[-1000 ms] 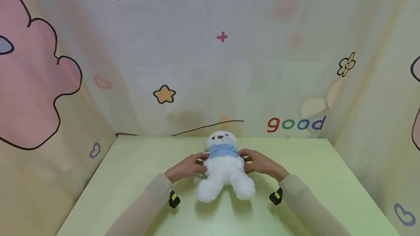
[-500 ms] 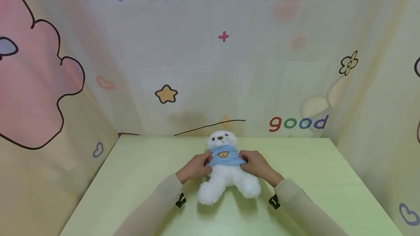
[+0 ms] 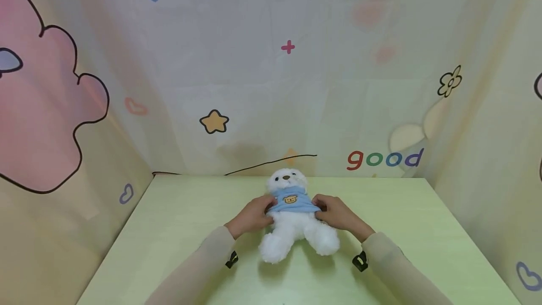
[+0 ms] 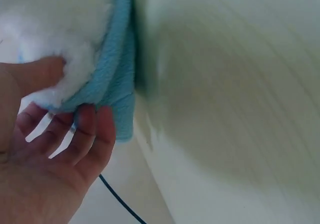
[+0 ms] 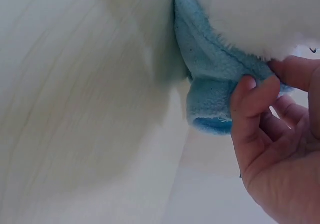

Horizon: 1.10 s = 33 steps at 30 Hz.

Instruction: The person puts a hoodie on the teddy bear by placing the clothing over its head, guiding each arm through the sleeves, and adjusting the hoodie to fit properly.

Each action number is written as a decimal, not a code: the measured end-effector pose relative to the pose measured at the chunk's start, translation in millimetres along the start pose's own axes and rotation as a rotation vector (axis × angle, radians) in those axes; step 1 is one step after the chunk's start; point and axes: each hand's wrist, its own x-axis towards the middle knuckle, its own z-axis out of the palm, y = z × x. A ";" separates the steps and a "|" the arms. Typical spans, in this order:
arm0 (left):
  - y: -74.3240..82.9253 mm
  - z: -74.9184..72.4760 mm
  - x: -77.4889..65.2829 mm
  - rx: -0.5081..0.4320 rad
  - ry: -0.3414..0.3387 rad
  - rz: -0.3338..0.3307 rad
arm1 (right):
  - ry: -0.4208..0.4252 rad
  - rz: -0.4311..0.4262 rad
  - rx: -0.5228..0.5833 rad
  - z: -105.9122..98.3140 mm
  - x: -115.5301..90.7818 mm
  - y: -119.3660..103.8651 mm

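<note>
A white plush teddy bear (image 3: 292,225) lies on its back on the pale green table, head toward the back wall. It wears a light blue shirt (image 3: 294,206) with a small bear-face patch (image 3: 290,199) on the chest. My left hand (image 3: 254,213) holds the shirt's left-hand edge; in the left wrist view its thumb is on the white fur (image 4: 55,13) and its fingers curl against the blue cloth (image 4: 112,68). On the other side my right hand (image 3: 340,213) pinches the lower edge, beside an open sleeve (image 5: 210,103) in the right wrist view.
The table (image 3: 178,229) runs back to a cloth wall (image 3: 254,74) printed with a star, hearts and the word "good". Similar cloth closes in both sides. A black strap (image 3: 232,260) hangs under the left wrist, another black strap (image 3: 360,261) under the right.
Both hands have drawn the bunched blue shirt down over the bear's belly, uncovering the patch. The bear's legs have shifted slightly to the right.
</note>
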 end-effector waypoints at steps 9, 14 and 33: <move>12.3 12.8 4.4 0.320 0.163 -0.036 | -0.144 -0.046 0.068 -0.9 -1.1 -2.0; 6.0 10.4 2.9 0.220 0.164 -0.048 | -0.205 -0.059 0.152 -1.5 -4.4 2.9; 7.1 13.2 6.8 0.256 0.127 -0.104 | 0.141 -0.006 -0.150 14.6 -8.0 -16.9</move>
